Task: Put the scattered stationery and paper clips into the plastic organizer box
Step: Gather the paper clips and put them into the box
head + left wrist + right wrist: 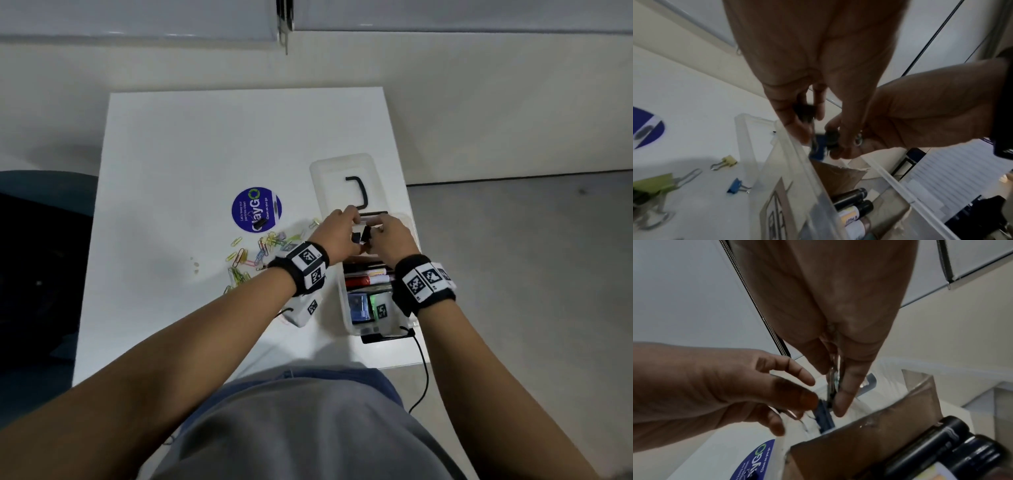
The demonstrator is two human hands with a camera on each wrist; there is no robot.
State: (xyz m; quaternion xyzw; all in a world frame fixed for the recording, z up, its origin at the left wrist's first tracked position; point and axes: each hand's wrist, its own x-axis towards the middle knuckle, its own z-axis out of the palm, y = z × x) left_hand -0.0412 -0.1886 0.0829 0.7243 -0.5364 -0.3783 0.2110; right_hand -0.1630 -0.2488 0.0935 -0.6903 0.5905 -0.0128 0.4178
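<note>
Both hands (368, 236) pinch binder clips (361, 236) over the organizer box (346, 308).

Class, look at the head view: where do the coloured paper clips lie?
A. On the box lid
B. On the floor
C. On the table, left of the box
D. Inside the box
C: the paper clips lie scattered on the white table, left of the box, near the left hand.
</note>
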